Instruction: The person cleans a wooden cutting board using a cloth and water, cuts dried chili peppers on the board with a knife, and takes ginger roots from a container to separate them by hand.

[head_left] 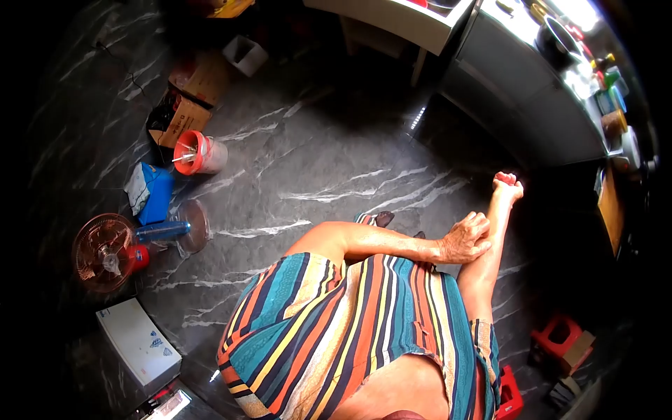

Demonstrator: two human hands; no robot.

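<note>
My left hand (464, 239) reaches across my body, its fingers bent and pressed onto my right forearm (483, 273). Beyond it, my right hand (508, 185) is stretched forward with the fingers curled in; nothing shows between them. The striped garment (364, 308) in orange, teal, yellow and cream covers my body and lap. Just ahead of the lap, dark footwear (383, 218) shows in part. Neither hand touches any of the objects around me.
On the left are a fan (105, 253), a blue box (155, 192), a red-rimmed bucket (203, 154), a cardboard box (183, 120) and a white box (140, 343). A grey counter (521, 91) with a black pan (556, 38) stands front right. A red stool (558, 336) is lower right, over the dark marbled floor (301, 175).
</note>
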